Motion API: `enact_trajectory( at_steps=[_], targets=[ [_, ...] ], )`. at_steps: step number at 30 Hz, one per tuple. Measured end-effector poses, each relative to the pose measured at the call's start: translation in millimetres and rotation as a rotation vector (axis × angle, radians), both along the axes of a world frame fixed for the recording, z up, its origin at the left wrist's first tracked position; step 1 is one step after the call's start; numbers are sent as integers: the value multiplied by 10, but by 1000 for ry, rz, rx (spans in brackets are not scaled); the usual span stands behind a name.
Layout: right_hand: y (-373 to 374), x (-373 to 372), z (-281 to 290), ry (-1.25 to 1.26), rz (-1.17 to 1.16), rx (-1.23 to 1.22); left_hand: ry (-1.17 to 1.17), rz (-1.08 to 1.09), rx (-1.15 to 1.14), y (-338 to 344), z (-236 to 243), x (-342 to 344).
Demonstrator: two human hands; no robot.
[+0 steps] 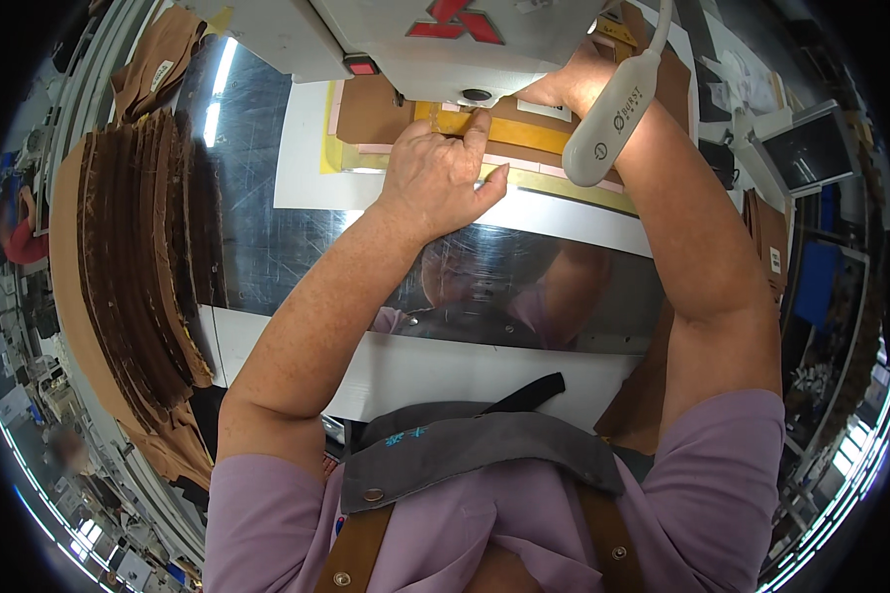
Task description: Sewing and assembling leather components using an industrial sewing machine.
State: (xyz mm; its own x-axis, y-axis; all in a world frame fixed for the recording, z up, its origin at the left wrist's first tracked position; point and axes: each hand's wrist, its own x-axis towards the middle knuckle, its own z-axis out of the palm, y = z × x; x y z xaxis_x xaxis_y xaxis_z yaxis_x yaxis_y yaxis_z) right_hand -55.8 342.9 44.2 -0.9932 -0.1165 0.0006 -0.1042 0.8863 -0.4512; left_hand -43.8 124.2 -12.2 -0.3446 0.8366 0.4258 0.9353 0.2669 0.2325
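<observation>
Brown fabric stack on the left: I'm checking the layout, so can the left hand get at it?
Probably yes: nothing tall seems to stand between the left hand and the brown fabric stack, mainly flat white sheet and metal plate.

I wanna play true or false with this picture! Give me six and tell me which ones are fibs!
1. The left hand is close to a yellow strip. True.
2. The left hand wears a red glove. False: it is bare.
3. The right hand is partly hidden. True.
4. A thick pile of brown pieces is left of the machine head. True.
5. The machine head is bright green. False: it is pale grey.
6. The thick pile is to the right of both hands. False: it is to their left.
</observation>
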Motion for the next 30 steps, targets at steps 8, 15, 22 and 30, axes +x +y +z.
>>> enact_trajectory(
  at_steps=[8,15,22,30],
  targets=[
    [1,198,-160,104,-64,238,-28,-6,-24,7,37,66],
    [-142,399,-222,194,-128,458,-76,-13,23,-150,44,199],
    [-316,597,-140,-56,-239,486,-21,16,-37,-344,161,267],
    [-419,846,-274,205,-192,516,-16,15,-183,-580,263,347]
  ],
)
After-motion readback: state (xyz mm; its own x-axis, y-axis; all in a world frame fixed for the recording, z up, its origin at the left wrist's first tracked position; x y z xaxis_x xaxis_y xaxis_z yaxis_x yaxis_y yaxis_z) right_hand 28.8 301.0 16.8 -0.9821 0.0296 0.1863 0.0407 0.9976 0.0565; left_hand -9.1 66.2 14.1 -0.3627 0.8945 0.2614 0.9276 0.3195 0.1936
